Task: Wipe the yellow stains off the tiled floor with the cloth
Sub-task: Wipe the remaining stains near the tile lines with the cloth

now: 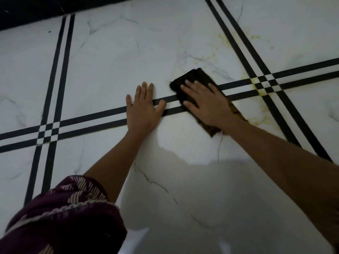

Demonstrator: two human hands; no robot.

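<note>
A dark folded cloth (194,77) lies flat on the white marble-look tiled floor (128,57), across a pair of black stripes. My right hand (207,103) presses down on the cloth with fingers spread, palm flat. My left hand (143,110) rests flat on the floor just left of the cloth, fingers apart, holding nothing. Yellow stains (258,88) sit at the stripe crossing to the right of the cloth. More yellow spots (222,38) speckle the tile further up, and more faint yellow (256,120) shows below the crossing.
Black double stripes (55,92) cross the floor in a grid. A black border or wall base (36,11) runs along the top left. A maroon patterned sleeve (60,208) covers my left upper arm. A shadow falls over the near floor.
</note>
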